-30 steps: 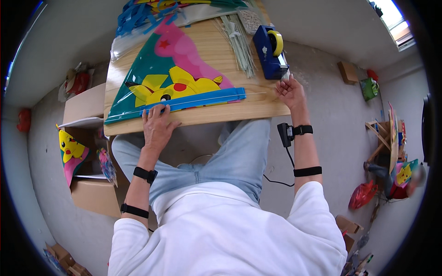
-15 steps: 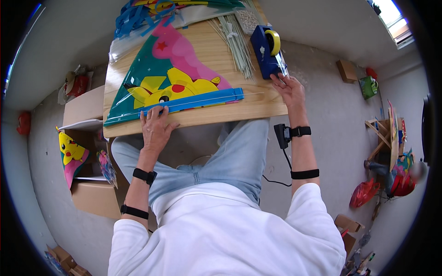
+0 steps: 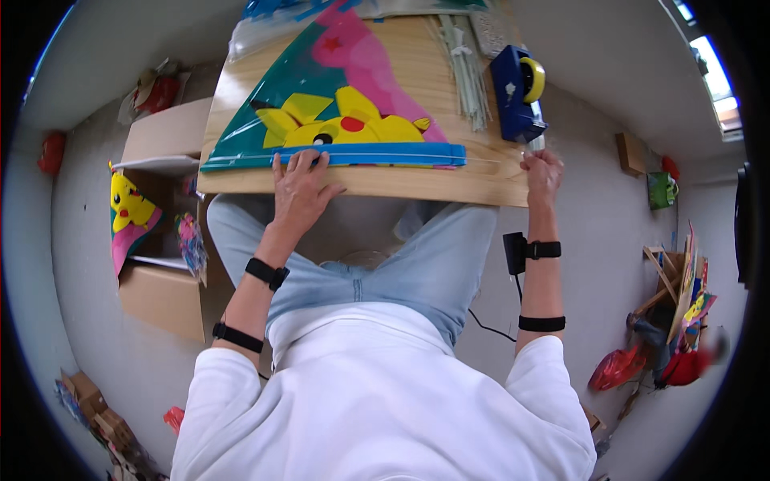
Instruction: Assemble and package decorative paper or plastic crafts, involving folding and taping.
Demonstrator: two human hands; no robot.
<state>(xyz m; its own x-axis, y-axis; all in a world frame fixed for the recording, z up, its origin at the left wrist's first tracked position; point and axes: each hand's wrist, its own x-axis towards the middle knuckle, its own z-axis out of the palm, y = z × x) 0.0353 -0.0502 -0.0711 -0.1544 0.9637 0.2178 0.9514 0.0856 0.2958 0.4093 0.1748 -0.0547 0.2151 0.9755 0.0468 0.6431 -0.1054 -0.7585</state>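
Note:
A triangular kite sheet (image 3: 383, 88), teal and pink with a yellow cartoon figure, lies on the wooden table. Along its near edge runs a blue band (image 3: 401, 154), and a thin pale rod (image 3: 484, 160) rests on it, sticking out past the right end. My left hand (image 3: 301, 188) lies with spread fingers, the tips pressing the band near its left end. By the table's right edge my right hand (image 3: 544, 171) is closed in a pinch on a short strip of clear tape (image 3: 536, 143), just below the blue tape dispenser (image 3: 508, 92) with its yellow roll (image 3: 532, 80).
A bundle of pale thin sticks (image 3: 472, 88) lies left of the dispenser, near a clear bag of small white pieces (image 3: 488, 34). Plastic sheeting (image 3: 269, 34) covers the table's far left. Beside the table at left stands an open cardboard box (image 3: 164, 301) with printed sheets.
My right hand has come down and slightly right from the dispenser's front, its fingers now closed, pulling tape. My left hand stays on the band. The whole view has shifted.

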